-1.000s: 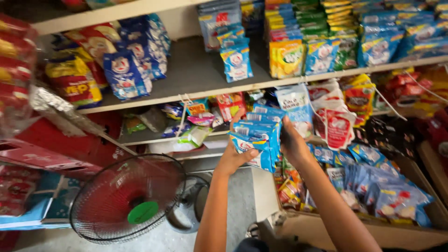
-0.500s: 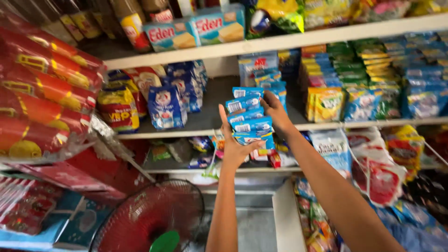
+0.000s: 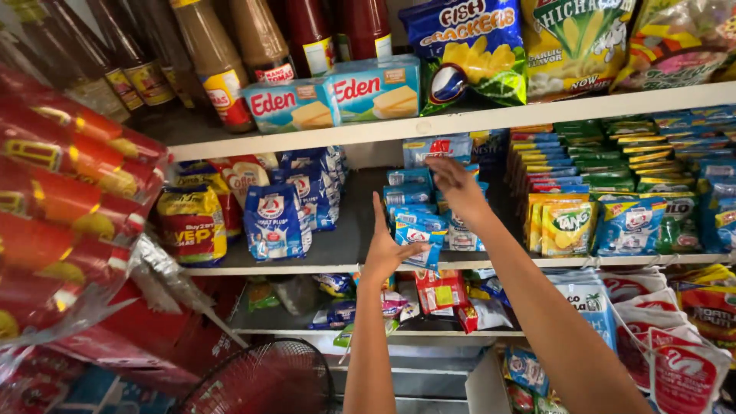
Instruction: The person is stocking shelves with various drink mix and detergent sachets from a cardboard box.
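On the far left hang shiny red snack bags in clear plastic (image 3: 54, 192). Next to them, on the grey middle shelf (image 3: 337, 249), stand a yellow and red pouch (image 3: 192, 222) and some blue and white milk powder bags (image 3: 272, 222).

My left hand (image 3: 389, 249) is flat and open, fingers up, pressing on the left side of a stack of small blue and white sachet packs (image 3: 418, 211). This grip is wide and wraps around nothing. The stack sits on the middle shelf, under the white top shelf (image 3: 537, 115) with the two blue cheese boxes (image 3: 337, 96).

My right hand (image 3: 456, 188) lies on the top right of the same stack, fingers loosely curled over it.

I think the packs are already on the shelf. What is left is pushing them straight and letting go.

Farther right are green, red and yellow drink powder sachets (image 3: 583, 184).
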